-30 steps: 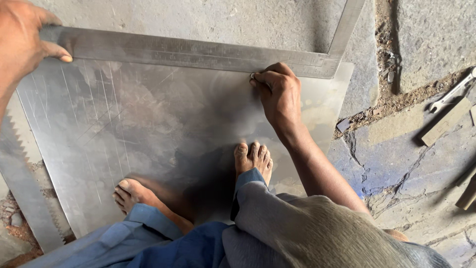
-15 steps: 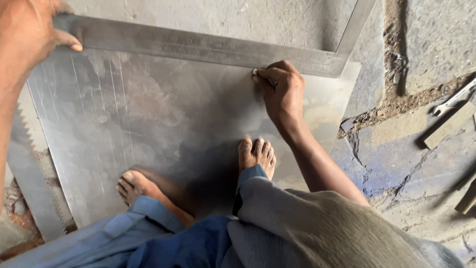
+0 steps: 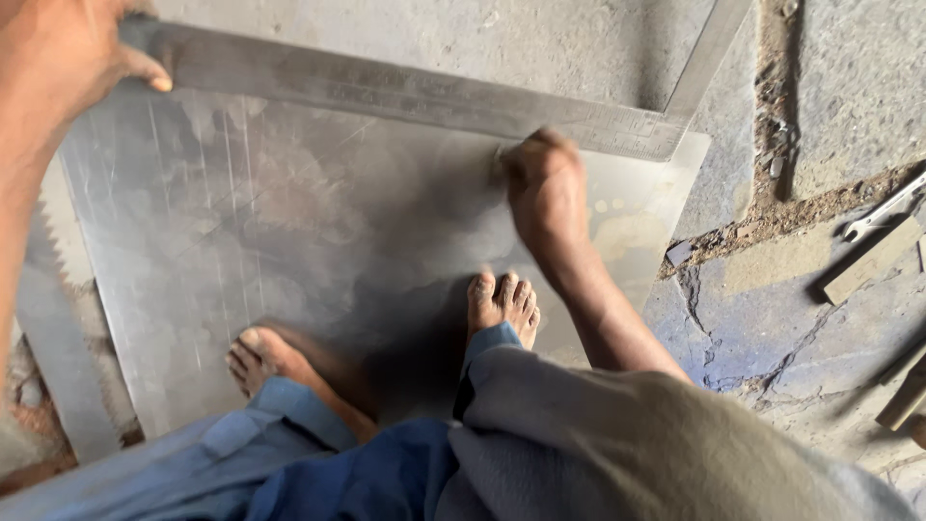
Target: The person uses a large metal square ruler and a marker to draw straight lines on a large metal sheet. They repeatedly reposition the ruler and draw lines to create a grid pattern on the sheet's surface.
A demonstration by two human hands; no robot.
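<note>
The left hand [image 3: 68, 58] presses the long grey steel square ruler [image 3: 405, 96] flat to steady it on the grey metal sheet [image 3: 289, 241], while the clenched right hand [image 3: 545, 188] grips a small, hardly visible marking tool [image 3: 500, 164] against its edge.

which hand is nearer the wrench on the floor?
Right. The right hand is on the metal sheet by the steel square, toward the wrench lying at the far right. The left hand presses the square's far left end, much farther away.

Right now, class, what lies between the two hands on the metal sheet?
In the head view, the long arm of a steel square runs from the left hand to the right hand, across the metal sheet.
</note>
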